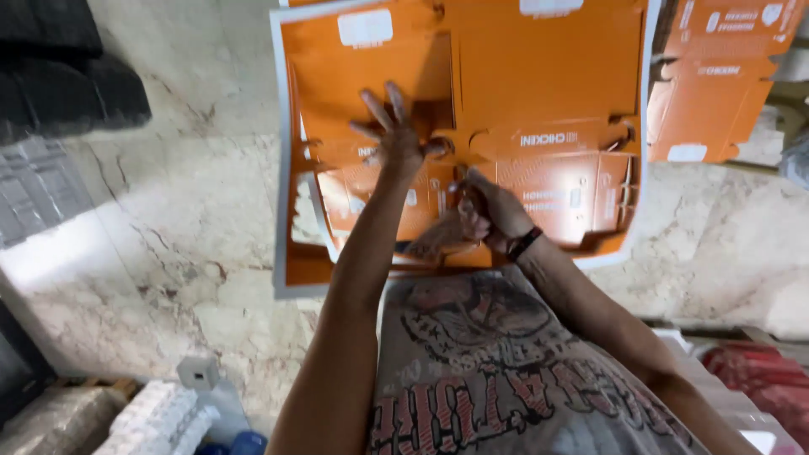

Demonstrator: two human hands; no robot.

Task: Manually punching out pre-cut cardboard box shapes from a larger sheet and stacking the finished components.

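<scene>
- A person bends over a large orange die-cut cardboard sheet (539,76) lying on a pale marble floor (185,219), working at the pre-cut box shapes near the sheet's lower middle.
- The left hand (394,139) lies flat on the sheet — fingers spread, gripping nothing, pinning the board down.
- The right hand (484,211), a dark band at its wrist, is closed on a strip or flap of the cut card just below; the motion blur hides exactly what it pinches.
- Judged from this, the step in hand is stripping a box blank out of the sheet; the next move calls for a steady pull while the flat palm resists.
- More orange blanks (716,76) lie at upper right — flat, unfolded, holding nothing.
</scene>
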